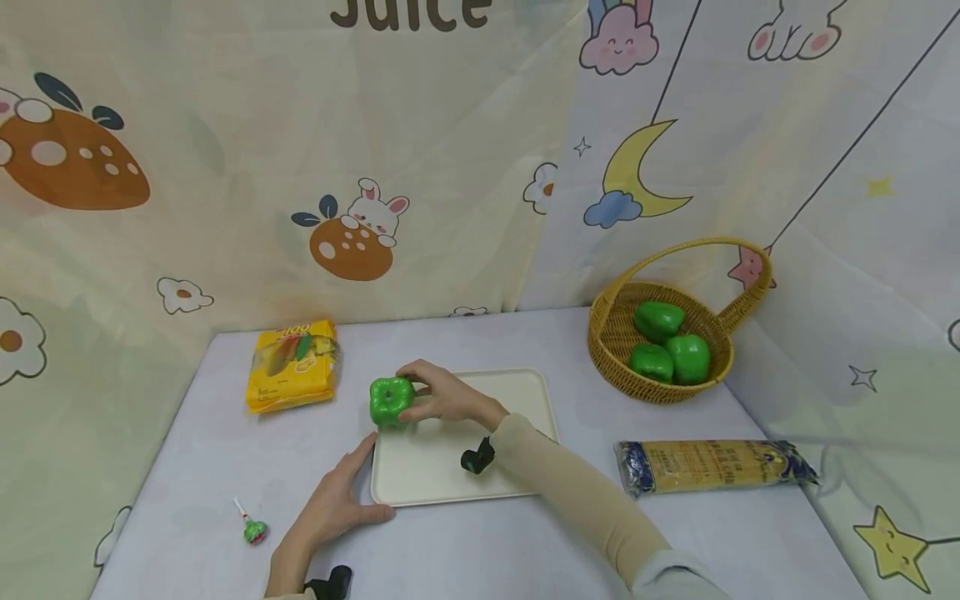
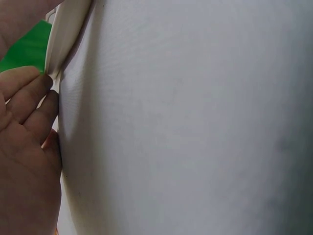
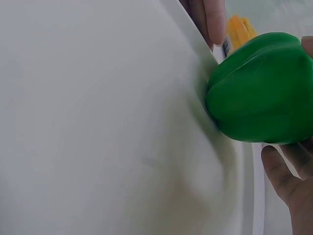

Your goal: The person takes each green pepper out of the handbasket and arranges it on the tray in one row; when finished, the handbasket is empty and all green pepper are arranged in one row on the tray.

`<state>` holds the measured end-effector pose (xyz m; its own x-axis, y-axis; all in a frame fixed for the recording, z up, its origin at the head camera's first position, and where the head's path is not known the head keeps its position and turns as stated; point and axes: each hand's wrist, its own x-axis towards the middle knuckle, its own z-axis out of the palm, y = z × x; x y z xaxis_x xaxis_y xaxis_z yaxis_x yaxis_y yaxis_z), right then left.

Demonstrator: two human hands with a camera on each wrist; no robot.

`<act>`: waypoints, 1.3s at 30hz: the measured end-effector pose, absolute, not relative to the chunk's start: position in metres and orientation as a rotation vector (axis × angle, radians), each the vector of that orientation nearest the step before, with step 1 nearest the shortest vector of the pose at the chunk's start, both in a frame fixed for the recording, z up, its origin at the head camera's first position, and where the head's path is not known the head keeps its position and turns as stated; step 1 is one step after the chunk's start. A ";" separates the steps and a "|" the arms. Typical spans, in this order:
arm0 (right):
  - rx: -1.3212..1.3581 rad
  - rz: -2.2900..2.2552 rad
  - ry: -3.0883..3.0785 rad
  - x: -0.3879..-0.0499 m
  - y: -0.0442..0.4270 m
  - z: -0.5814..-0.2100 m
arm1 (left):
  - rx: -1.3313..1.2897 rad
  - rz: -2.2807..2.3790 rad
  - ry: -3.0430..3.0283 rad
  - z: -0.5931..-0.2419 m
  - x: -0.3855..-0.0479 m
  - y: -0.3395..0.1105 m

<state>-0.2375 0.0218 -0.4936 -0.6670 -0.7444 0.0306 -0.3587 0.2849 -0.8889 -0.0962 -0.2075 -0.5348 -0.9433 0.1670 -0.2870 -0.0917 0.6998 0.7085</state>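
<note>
Head: the right hand point(image 1: 450, 398) grips a glossy green bell pepper point(image 1: 391, 402), thumb opposite fingers, at a cream rectangular tray's point(image 1: 427, 471) far left corner; the left hand point(image 1: 335, 504) spreads wide at its left edge. Left wrist: these fingers reach the rim. Right wrist: the pepper looks light, stiff, slippery; its lobed sides suit gripping.

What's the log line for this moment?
right hand: holds green pepper at far-left corner of tray | left hand: at tray's left edge | basket: three green items inside
</note>
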 end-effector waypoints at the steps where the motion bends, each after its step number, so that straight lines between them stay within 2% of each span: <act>1: -0.989 -1.346 2.169 -0.237 0.022 -0.494 | 0.059 1.098 2.579 -0.535 -0.096 -0.207; 20: -0.917 -1.369 2.181 -0.236 0.032 -0.489 | 0.066 1.095 2.588 -0.535 -0.096 -0.206; 30: -0.870 -1.419 2.209 -0.234 0.057 -0.486 | 0.039 1.089 2.581 -0.537 -0.094 -0.204; 39: -0.937 -1.440 2.302 -0.235 0.091 -0.471 | 0.028 1.072 2.583 -0.535 -0.095 -0.205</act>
<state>-0.2345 0.0914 -0.4708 -0.7549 -0.6470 0.1076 -0.3798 0.2974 -0.8760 -0.0949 -0.2052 -0.5351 -0.9409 0.1476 -0.3048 -0.1118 0.7144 0.6908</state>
